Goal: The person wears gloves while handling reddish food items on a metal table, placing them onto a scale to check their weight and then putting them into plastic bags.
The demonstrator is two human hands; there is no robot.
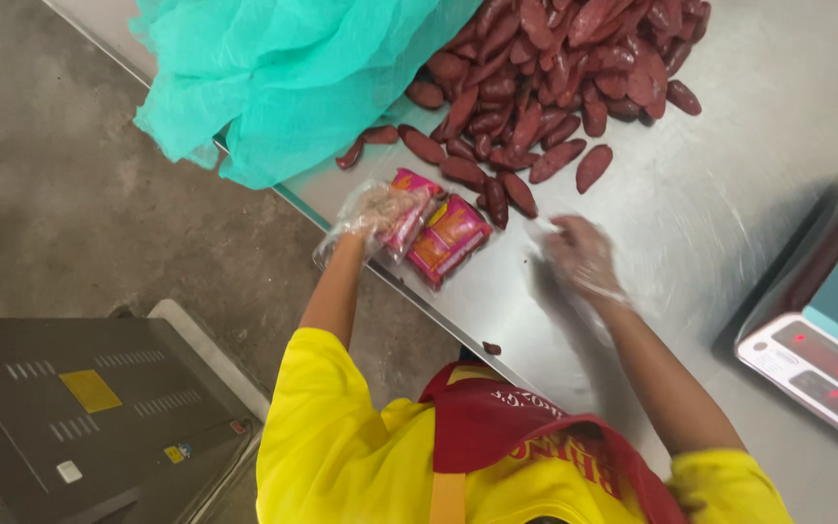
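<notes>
My left hand [375, 210], in a clear plastic glove, holds a pink and orange packet [409, 215] at the near edge of a steel table [720, 204]. A second pink and orange packet [450, 239] lies on the table right beside it. My right hand [582, 258], also gloved and blurred, hovers over the bare steel with fingers apart and nothing in it. Just beyond both hands lies a heap of dark red sausages [547, 78], with several loose ones [497, 184] spread toward the packets.
A teal mesh cloth [273, 68] drapes over the table's far left corner. A weighing scale [821, 320] with a red display stands at the right. A grey machine [80, 408] sits on the concrete floor at lower left. One sausage scrap [492, 347] lies near the table edge.
</notes>
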